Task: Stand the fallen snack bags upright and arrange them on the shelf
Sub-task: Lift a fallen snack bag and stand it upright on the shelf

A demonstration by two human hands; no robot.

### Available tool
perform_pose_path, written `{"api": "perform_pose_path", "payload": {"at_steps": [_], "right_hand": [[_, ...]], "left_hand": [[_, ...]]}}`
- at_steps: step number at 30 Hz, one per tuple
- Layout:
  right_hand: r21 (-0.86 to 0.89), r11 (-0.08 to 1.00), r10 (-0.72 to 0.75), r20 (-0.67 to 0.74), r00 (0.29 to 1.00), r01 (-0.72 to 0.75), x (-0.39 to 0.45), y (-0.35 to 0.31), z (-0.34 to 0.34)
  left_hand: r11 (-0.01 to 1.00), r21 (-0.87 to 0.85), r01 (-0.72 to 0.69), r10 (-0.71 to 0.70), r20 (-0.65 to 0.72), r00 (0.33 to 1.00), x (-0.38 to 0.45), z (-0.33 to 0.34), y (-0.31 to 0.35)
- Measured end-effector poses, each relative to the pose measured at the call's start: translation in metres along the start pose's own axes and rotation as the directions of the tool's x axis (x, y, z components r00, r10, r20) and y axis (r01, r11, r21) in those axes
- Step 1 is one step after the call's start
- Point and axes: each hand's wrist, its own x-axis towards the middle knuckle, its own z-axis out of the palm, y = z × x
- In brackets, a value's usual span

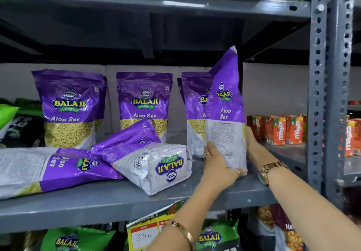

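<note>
A purple and white Aloo Sev bag stands upright at the right end of the grey shelf, its back side facing me. My left hand grips its lower left edge and my right hand presses its lower right side. Two more purple bags lie fallen: one flat at the left front, one tipped with its base toward me in the middle. Three bags stand upright at the back: left, middle, and right, the last partly hidden by the held bag.
Orange juice cartons stand at the back right of the shelf. Green and black bags crowd the far left. A perforated metal upright borders the right. Green bags and a price tag sit below.
</note>
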Motion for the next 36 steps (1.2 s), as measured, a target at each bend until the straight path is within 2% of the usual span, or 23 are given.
{"api": "perform_pose_path", "payload": {"at_steps": [3, 6, 11, 18, 21, 24, 29, 32, 36], "right_hand": [[-0.025, 0.999, -0.034, 0.001, 0.999, 0.034, 0.002, 0.001, -0.007], [-0.055, 0.998, -0.042, -0.080, 0.996, 0.037, 0.006, 0.001, -0.016], [-0.109, 0.990, -0.103, -0.083, 0.991, 0.093, 0.006, 0.000, -0.020], [-0.113, 0.992, -0.070, -0.067, 0.995, 0.063, 0.004, 0.000, -0.019], [-0.078, 0.997, -0.034, -0.085, 0.996, 0.028, 0.003, 0.000, -0.018], [-0.016, 0.997, 0.081, -0.057, 0.995, -0.082, 0.001, 0.001, -0.019], [-0.006, 0.959, 0.282, 0.112, 0.953, -0.283, -0.012, 0.001, -0.022], [-0.032, 0.948, 0.318, 0.105, 0.942, -0.316, -0.025, -0.002, -0.022], [-0.032, 0.957, 0.289, 0.066, 0.955, -0.287, -0.041, -0.004, -0.023]], "left_hand": [[0.994, -0.085, 0.072, -0.068, 0.049, 0.997, 0.010, -0.010, -0.007], [0.987, -0.096, 0.131, -0.128, 0.036, 0.991, 0.013, -0.014, -0.012], [0.982, 0.062, 0.178, -0.170, -0.122, 0.978, 0.018, -0.014, -0.012], [0.958, 0.145, 0.248, -0.217, -0.201, 0.955, 0.023, -0.014, -0.008], [0.962, 0.039, 0.269, -0.258, -0.178, 0.950, 0.025, -0.014, -0.007], [0.948, -0.119, 0.297, -0.309, -0.104, 0.945, 0.026, -0.010, -0.006], [0.953, -0.036, 0.300, -0.301, -0.038, 0.953, 0.032, -0.001, -0.013], [0.955, 0.024, 0.296, -0.296, -0.019, 0.955, 0.030, -0.003, -0.014], [0.955, 0.073, 0.288, -0.290, 0.026, 0.957, 0.022, -0.006, -0.011]]}}
